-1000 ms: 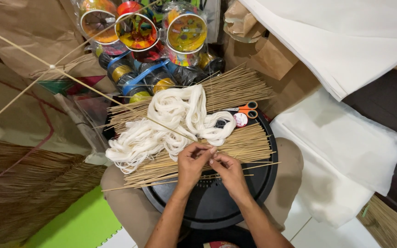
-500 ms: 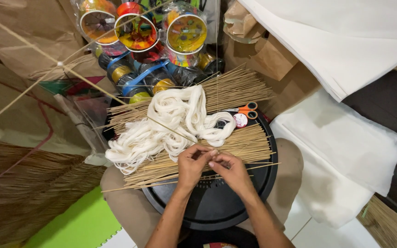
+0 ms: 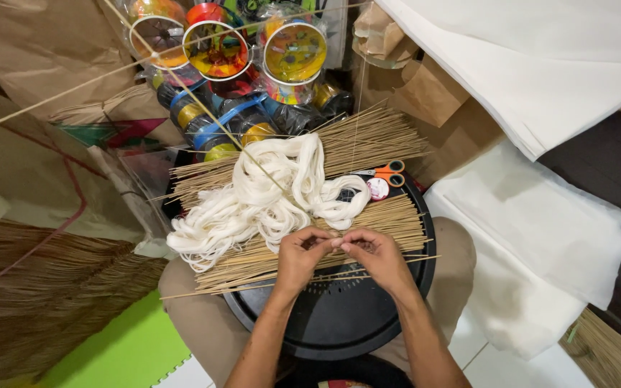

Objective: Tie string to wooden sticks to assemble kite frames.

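Over tray [image 3: 368, 323] rim, hands pinching stick [image 3: 253, 154]

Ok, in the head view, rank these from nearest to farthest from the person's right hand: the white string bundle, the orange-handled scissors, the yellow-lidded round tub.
From the right hand:
1. White string bundle, just up and left of the hand, lying on the sticks.
2. Orange-handled scissors, straight above the hand, at the black tray's far edge.
3. Yellow-lidded round tub, far up at the top of the picture.
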